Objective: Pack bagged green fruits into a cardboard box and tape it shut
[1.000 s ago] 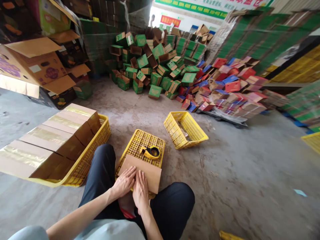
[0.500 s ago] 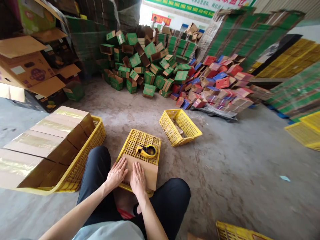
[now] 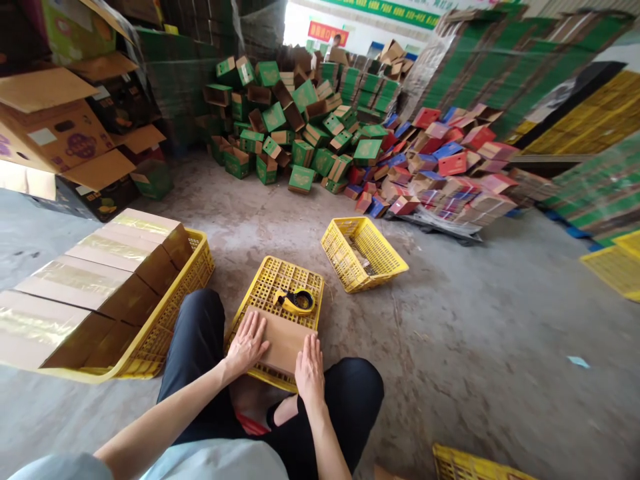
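A flat brown piece of cardboard point(image 3: 284, 341) lies across the near part of an upturned yellow plastic crate point(image 3: 270, 273) between my knees. My left hand point(image 3: 249, 343) rests flat on the cardboard's left end, fingers stretched out. At its right end, my right hand point(image 3: 311, 370) lies with straight fingers along the edge. Neither hand grasps anything. Just beyond the cardboard, a yellow and black tape dispenser point(image 3: 295, 301) sits on the crate. Whether the cardboard is a folded box or a single sheet, I cannot tell.
To my left, a yellow crate point(image 3: 204, 263) holds several taped brown boxes point(image 3: 75, 280). Another yellow crate point(image 3: 367, 253) with small items inside stands ahead right. Piles of green boxes point(image 3: 300, 180) and red and blue boxes point(image 3: 453, 165) lie farther back. A crate corner point(image 3: 470, 463) shows bottom right.
My right hand has moved from the cardboard's middle to its right end. My left hand has shifted slightly right and stays flat on it. The cardboard's raised right part now lies flatter.
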Demonstrator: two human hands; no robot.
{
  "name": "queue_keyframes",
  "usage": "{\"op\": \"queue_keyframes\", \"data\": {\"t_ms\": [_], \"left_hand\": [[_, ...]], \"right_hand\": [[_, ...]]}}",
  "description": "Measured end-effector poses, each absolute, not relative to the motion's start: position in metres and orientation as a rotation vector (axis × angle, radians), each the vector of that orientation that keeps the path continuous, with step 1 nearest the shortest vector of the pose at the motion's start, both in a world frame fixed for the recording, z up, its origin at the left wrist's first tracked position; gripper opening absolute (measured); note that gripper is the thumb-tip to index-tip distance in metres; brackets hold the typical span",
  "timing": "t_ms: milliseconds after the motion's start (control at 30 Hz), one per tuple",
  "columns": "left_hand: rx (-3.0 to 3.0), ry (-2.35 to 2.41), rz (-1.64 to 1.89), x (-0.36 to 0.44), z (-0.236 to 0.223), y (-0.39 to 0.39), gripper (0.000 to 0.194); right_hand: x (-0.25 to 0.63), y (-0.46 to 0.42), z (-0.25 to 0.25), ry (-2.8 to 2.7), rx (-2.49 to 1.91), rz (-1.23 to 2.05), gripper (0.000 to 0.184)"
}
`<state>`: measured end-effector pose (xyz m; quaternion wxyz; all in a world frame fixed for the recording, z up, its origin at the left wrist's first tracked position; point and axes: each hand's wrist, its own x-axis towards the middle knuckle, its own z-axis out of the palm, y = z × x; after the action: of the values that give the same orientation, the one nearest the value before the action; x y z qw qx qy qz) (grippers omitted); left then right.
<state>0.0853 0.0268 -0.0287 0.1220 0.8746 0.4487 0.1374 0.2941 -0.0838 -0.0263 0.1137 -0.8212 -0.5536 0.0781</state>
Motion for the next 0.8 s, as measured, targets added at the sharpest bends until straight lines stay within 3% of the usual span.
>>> {"op": "queue_keyframes", "data": {"t_ms": [300, 500, 800], "left_hand": [[2.779, 0.933, 0.324, 0.116, -0.024, -0.006, 0.061], [2.717, 1.218, 0.450, 0.070, -0.030, 0.017, 0.055], [2.719, 1.225, 0.501, 0.051, -0.038, -0.012, 0.076]], "right_hand": [[0.257, -0.083, -0.021, -1.730, -2.425, 0.105, 0.056], [0.264, -0.108, -0.017, -1.671, -2.519, 0.125, 0.054], [0.230, -0.131, -0.035, -1.624, -2.439, 0.064, 0.065]]}}
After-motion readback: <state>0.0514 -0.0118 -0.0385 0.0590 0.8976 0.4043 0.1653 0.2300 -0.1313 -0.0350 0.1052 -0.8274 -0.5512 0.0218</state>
